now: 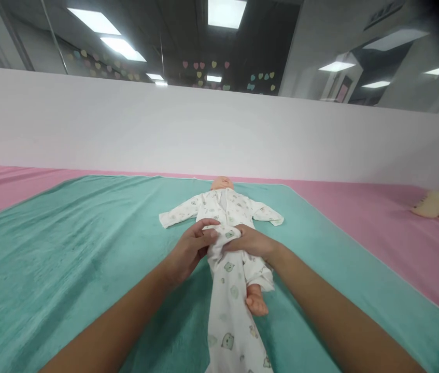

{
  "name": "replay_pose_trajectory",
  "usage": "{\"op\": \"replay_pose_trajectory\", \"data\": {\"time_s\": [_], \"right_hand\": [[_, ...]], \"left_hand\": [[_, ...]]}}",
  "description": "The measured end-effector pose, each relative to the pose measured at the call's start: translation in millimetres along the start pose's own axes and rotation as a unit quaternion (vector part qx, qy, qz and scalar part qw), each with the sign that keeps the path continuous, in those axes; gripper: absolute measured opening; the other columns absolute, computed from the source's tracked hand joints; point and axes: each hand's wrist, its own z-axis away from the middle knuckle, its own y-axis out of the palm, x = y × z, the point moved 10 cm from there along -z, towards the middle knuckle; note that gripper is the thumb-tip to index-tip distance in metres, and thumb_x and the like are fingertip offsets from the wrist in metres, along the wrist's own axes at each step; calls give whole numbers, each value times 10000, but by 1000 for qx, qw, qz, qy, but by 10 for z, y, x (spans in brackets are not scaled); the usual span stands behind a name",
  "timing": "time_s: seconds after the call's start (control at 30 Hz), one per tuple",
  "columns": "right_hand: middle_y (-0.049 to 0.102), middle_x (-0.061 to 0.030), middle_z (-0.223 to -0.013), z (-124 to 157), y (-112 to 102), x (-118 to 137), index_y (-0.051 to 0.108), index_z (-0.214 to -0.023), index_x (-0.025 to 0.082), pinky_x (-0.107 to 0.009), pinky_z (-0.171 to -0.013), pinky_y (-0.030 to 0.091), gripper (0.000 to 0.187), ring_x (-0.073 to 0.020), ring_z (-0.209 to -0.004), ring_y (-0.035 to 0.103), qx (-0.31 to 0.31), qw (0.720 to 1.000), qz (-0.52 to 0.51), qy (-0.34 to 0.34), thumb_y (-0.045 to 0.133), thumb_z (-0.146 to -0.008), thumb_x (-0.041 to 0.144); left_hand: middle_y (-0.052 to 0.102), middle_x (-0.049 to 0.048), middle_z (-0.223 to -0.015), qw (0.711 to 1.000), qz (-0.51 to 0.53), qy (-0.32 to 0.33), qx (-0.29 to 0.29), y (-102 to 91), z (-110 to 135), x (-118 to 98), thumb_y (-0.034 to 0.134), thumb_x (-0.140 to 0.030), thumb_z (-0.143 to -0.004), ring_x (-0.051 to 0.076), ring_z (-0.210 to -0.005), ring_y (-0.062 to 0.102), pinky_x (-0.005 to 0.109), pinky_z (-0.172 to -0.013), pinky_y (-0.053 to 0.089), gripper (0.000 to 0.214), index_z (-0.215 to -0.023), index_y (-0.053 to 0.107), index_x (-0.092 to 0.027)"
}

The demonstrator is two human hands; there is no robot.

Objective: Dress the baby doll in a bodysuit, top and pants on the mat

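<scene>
Left fingers (206, 238) and right fingers (239, 243) are pinching the garment (230, 295) between the sheet's (98, 233) side edges.
Gathering evenly is likely sparing the doll (256, 303) snags.

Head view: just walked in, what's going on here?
A person has both bare hands at the waist of a doll lying on a teal blanket. The left hand is at the bunched upper part of the printed pants; the right hand's fingers are partly hidden by the cloth. The printed top is on. One bare foot shows below a pant leg; the other leg's cloth stretches toward the camera, no foot visible.
</scene>
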Motion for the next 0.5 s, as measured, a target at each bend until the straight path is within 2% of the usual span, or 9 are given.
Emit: {"op": "replay_pose_trajectory", "data": {"time_s": [0.07, 0.13, 0.23, 0.3, 0.4, 0.5], "right_hand": [[632, -9, -713, 17, -119, -81, 638, -803, 150, -285, -653, 461, 257, -161, -660, 594, -34, 988, -146, -39, 731, -610, 292], [621, 0, -670, 48, -194, -93, 615, -778, 149, -275, -621, 472, 214, -148, -617, 591, -33, 964, -250, -83, 720, -609, 227], [600, 8, -627, 86, -181, -26, 596, -752, 145, -246, -568, 467, 172, -122, -556, 567, 12, 945, -303, -122, 700, -629, 204], [614, -3, -672, 97, -129, 14, 605, -812, 143, -237, -573, 464, 205, -122, -585, 577, 38, 950, -286, -119, 698, -647, 221], [635, -22, -798, 99, -60, 24, 615, -930, 152, -243, -628, 464, 304, -142, -701, 598, 47, 979, -180, -83, 713, -665, 266], [641, -35, -857, 110, 70, -29, 636, -915, 151, -260, -666, 460, 330, -165, -763, 592, 84, 995, -39, -29, 744, -640, 298]], "left_hand": [[579, 1, -765, 998, -49, -6, 33, 88, -3, 3, 632, -331, -760, 139, -738, 555, 246, -660, 418, 322, -1036, 534, -197], [600, 18, -836, 994, -93, -13, 55, 160, -8, 18, 659, -322, -733, 161, -801, 562, 266, -700, 428, 330, -1014, 549, -188], [598, 23, -847, 990, -132, -11, 39, 151, -24, 2, 654, -345, -733, 156, -779, 554, 257, -667, 428, 256, -896, 571, -166], [578, 4, -773, 992, -129, 11, 0, 64, -32, -73, 625, -365, -758, 127, -701, 531, 234, -617, 412, 225, -832, 558, -164], [536, -21, -694, 991, -104, 49, -68, -122, -16, -207, 605, -370, -774, 96, -603, 481, 206, -539, 375, 213, -815, 528, -176], [525, -20, -696, 991, -103, 41, -76, -187, -2, -220, 575, -395, -788, 99, -593, 470, 207, -520, 367, 223, -819, 514, -183]]}}
